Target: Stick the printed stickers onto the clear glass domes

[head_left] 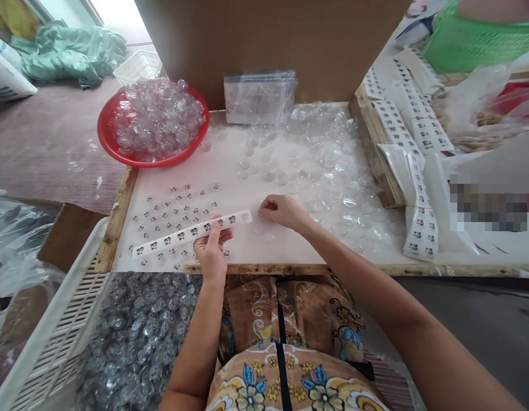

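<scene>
My left hand (212, 250) is closed on a white strip of stickers (173, 240) with a row of small black panda-like prints; the strip slants up to the right, and its right end square looks blank. Just beyond that end, my right hand (285, 212) is pinched together low over the white tabletop. A small dark-printed sticker (260, 214) shows at its fingertips. Under and around the strip lie many clear discs bearing the same print (164, 215). Plain clear domed discs (316, 206) spread across the right and back of the board.
A red bowl (105, 135) heaped with clear discs stands at the back left. A white crate (63, 337) of finished-looking printed discs is below left. Wooden strips (378, 154) edge the board, and more sticker sheets (421, 211) lie right. Cardboard (273, 45) rises behind a plastic-wrapped pack (260, 98).
</scene>
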### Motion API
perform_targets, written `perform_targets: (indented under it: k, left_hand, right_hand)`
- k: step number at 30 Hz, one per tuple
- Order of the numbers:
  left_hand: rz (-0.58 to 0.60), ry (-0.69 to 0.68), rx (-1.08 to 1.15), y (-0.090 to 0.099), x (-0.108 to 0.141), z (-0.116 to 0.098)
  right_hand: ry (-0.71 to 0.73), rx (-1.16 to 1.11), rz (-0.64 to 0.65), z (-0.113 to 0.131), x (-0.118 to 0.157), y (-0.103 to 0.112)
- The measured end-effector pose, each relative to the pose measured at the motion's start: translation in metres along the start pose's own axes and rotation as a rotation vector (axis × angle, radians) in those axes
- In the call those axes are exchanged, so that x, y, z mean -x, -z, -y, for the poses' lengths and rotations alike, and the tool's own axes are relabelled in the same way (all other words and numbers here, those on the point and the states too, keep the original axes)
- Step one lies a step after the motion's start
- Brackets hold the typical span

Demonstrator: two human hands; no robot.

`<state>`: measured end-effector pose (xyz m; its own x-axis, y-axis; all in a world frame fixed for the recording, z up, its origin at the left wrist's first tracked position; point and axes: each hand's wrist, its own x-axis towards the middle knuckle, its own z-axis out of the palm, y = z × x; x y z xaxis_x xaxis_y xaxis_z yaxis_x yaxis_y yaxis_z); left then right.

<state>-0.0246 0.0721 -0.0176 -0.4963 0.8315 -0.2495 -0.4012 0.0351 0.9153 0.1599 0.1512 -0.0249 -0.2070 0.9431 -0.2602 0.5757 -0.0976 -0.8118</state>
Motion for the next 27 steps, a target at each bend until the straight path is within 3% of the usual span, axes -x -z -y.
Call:
perform_targets:
  k: [12,17,22,27]
  left_hand:
    - [0.044,0.001,-0.008,0.003,0.001,0.001]
    - [0.060,0.008,-0.034,0.004,0.000,0.002]
    - [0.112,0.018,-0.051,0.006,0.000,0.006]
    - [0.144,0.003,-0.076,0.007,0.000,0.009]
  right_hand:
    - [0.053,0.148,-0.015,0.001,0.003,-0.005]
    - [0.169,0.333,-0.154,0.006,0.011,-0.014]
    - [0.164,0.393,-0.237,0.000,0.007,-0.012]
    - [0.363,0.358,-0.345,0.012,0.015,-0.007]
